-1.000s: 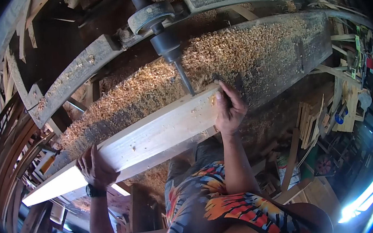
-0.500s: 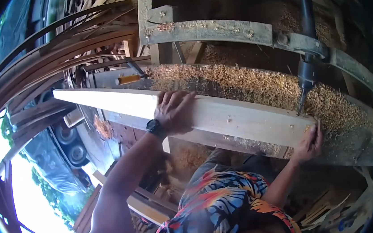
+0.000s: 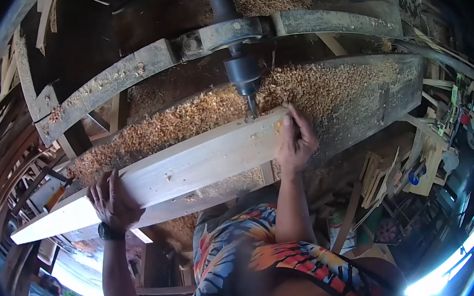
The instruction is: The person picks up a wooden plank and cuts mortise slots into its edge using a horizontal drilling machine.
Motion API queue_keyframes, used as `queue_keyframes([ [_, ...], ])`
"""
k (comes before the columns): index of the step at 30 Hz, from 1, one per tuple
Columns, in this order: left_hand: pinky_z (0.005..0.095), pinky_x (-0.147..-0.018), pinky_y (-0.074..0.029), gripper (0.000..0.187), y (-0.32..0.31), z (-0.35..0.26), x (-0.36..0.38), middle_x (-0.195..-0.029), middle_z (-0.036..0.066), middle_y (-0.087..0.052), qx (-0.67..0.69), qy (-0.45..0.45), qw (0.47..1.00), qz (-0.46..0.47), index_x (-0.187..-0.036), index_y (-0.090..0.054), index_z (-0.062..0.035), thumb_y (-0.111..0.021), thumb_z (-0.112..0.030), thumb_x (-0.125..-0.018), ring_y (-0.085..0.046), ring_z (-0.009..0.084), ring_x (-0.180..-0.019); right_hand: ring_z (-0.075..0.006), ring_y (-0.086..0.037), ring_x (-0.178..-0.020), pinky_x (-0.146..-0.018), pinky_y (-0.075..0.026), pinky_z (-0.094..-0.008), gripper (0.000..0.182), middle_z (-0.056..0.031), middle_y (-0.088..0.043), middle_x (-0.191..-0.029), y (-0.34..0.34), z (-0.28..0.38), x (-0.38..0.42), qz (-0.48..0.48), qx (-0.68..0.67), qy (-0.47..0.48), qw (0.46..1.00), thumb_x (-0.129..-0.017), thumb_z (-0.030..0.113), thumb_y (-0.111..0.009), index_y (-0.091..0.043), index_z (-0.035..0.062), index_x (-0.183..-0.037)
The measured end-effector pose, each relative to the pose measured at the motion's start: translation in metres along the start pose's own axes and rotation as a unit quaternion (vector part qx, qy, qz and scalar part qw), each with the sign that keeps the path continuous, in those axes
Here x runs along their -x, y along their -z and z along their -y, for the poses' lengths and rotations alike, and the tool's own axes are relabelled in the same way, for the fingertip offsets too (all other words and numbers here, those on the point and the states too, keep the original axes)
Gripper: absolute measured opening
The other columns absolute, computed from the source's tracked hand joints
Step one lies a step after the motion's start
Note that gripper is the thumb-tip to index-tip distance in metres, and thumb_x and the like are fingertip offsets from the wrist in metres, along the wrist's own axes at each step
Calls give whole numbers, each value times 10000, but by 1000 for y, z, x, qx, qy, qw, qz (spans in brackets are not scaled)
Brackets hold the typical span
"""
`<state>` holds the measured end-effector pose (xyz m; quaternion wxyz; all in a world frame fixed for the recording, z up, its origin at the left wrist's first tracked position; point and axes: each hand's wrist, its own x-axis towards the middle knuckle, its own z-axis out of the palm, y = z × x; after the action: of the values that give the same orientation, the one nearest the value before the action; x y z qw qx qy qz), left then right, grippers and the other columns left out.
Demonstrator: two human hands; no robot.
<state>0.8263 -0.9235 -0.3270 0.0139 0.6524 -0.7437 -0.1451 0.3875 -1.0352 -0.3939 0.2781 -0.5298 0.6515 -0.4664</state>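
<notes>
A long pale wooden plank [image 3: 209,159] stands on its edge across the workbench. My left hand [image 3: 115,202], with a dark watch at the wrist, grips it left of the middle, fingers over the top edge. At the plank's right end, my right hand [image 3: 297,139] is closed round the corner, thumb on the near face. A drill bit [image 3: 253,105] in a dark chuck [image 3: 243,73] points down at the top edge, just left of my right hand. Its tip meets a dark spot there, though the depth cannot be made out.
Wood shavings [image 3: 328,90] cover much of the workbench [image 3: 394,87] behind the plank. A timber crossbar [image 3: 111,83] carries the drill spindle. An orange-handled tool [image 3: 54,198] lies at left. Wood scraps [image 3: 374,180] and a blue roll [image 3: 417,175] are at right.
My view has swung to the right, so drill and plank appear farther left. Both hands still hold the plank, whose right end now reaches a little farther past the bit.
</notes>
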Motion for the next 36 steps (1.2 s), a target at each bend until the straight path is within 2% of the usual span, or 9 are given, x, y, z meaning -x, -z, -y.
queue_keyframes([
  [7, 583, -1097, -403, 1079, -1, 2, -4, -1377, 193, -615, 1, 6, 1000, -7, -1528, -545, -91, -891, -280, -523, -586, 413, -1227, -224, -715, -1083, -961, -571, -351, 246, -127, -755, -1200, -1, 2, -9, 18, 82, -21, 996, -1042, 130, -704, -781, 30, -1254],
  [10, 570, -1102, -415, 1079, -6, 5, -2, -1380, 195, -614, -6, 2, 1000, -14, -1529, -533, -78, -886, -241, -523, -580, 427, -1225, -266, -735, -1023, -960, -567, -378, 256, -123, -776, -1132, -10, -9, -12, -4, 10, -11, 1000, -1044, 165, -699, -785, 53, -1257],
  [11, 569, -1142, -396, 1241, -13, 10, 3, -1411, 196, -619, -27, 6, 1000, -14, -1547, -506, -63, -974, -349, -433, -573, 414, -1271, -273, -738, -1013, -956, -566, -383, 259, -120, -779, -1121, -9, -10, -10, -12, -4, -4, 1000, -1045, 175, -699, -786, 57, -1258],
  [17, 568, -1159, -384, 1271, -11, 3, 3, -1456, 172, -591, -23, 8, 1000, -18, -1588, -455, -90, -1027, -347, -482, -540, 405, -1313, -229, -740, -1097, -970, -571, -364, 285, -127, -791, -1191, -5, -8, -16, 40, 94, 15, 995, -1080, 199, -672, -753, 62, -1316],
  [18, 568, -1161, -383, 1292, -9, 0, 3, -1461, 172, -587, -25, 6, 999, -22, -1594, -448, -93, -1033, -352, -471, -537, 405, -1316, -311, -720, -1016, -919, -570, -420, 275, -130, -772, -1097, -9, -12, -17, 24, 38, 12, 999, -1049, 272, -689, -781, 142, -1274],
  [22, 576, -1169, -375, 1350, -12, -2, 8, -1453, 172, -583, -22, -8, 999, -48, -1615, -428, -102, -1042, -372, -443, -537, 410, -1308, -300, -724, -1028, -925, -571, -413, 237, -100, -780, -1098, -12, -16, -14, 8, 42, 9, 999, -1046, 285, -694, -788, 153, -1220],
  [26, 586, -1162, -381, 1341, -13, -10, 21, -1431, 179, -587, -17, -13, 1000, -22, -1616, -431, -106, -1030, -400, -453, -537, 419, -1294, -294, -731, -1042, -926, -575, -412, 257, -84, -789, -1126, 7, -24, 16, -10, 70, 44, 997, -1057, 291, -680, -782, 133, -1232],
  [35, 596, -1103, -412, 1273, -13, -30, 51, -1345, 174, -608, 11, -41, 999, -15, -1568, -506, -119, -1014, -367, -428, -565, 416, -1211, -273, -727, -1044, -925, -578, -393, 212, -121, -760, -1141, 53, -12, 82, -14, 43, -20, 999, -1048, 143, -693, -755, 81, -1241],
  [36, 598, -1104, -412, 1266, -13, -30, 52, -1347, 175, -607, 10, -36, 999, -9, -1562, -513, -116, -1011, -359, -423, -564, 417, -1212, -239, -722, -1139, -995, -554, -365, 256, -131, -764, -1217, 56, -7, 81, 9, 60, -24, 998, -1084, 181, -660, -733, 23, -1272],
])
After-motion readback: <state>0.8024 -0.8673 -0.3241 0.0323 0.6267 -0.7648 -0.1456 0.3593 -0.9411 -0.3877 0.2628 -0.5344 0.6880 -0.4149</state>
